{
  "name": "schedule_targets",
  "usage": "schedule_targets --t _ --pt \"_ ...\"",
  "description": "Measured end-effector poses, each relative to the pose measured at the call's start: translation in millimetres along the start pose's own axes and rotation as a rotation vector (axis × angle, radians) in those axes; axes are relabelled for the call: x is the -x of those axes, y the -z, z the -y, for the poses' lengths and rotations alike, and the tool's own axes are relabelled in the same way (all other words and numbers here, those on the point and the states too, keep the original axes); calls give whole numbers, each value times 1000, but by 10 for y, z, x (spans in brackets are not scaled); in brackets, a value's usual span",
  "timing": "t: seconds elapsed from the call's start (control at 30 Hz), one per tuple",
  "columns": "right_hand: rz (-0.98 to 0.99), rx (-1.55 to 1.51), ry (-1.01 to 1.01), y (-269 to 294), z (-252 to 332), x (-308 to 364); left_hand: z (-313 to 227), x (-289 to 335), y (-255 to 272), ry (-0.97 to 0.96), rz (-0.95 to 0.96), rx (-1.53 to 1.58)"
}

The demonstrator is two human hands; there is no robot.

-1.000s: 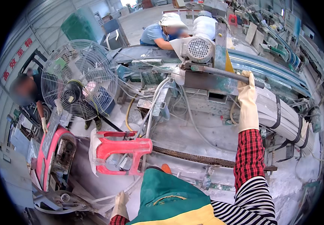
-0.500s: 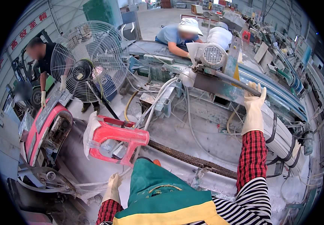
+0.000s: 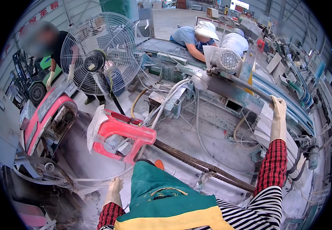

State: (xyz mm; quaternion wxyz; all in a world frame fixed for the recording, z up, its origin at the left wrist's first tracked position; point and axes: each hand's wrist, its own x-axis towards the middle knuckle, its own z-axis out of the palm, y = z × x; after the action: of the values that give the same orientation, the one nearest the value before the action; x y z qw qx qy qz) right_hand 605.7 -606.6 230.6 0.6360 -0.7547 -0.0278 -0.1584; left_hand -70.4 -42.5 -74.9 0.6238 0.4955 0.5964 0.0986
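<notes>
My right hand (image 3: 278,119), in a cream rubber glove, reaches forward on the right. Its fingers are curled over the near end of a grey metal bar (image 3: 250,86). That bar runs back beside a motor (image 3: 229,61) with a round perforated cover, mounted on a machine with a blue-grey beam. Low on the left, my left hand (image 3: 114,192), gloved the same way, hangs with its fingers loosely stretched and nothing visible in them. Beyond it stands a red plastic stool (image 3: 129,132), tipped over, with pale cloth or sheeting on its left side.
A large caged fan (image 3: 100,53) stands ahead left, beside a red curved machine housing (image 3: 45,122). One person (image 3: 62,50) is behind the fan; others (image 3: 191,38) lean over the machine. Hoses (image 3: 196,115) and a dark perforated strip (image 3: 200,163) cross the dusty wet floor.
My view has turned a little left, shifting the scene rightward. My right hand has moved right, and its fingers now bend over the bar's end. The left hand has hardly moved.
</notes>
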Motion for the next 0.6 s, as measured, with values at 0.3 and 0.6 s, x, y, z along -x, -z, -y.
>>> schedule_targets --t 0.3,0.6 --pt "258 991 228 105 511 -107 122 -86 -295 52 119 -126" --pt "370 1391 472 -443 562 70 348 -207 -4 -49 141 -271"
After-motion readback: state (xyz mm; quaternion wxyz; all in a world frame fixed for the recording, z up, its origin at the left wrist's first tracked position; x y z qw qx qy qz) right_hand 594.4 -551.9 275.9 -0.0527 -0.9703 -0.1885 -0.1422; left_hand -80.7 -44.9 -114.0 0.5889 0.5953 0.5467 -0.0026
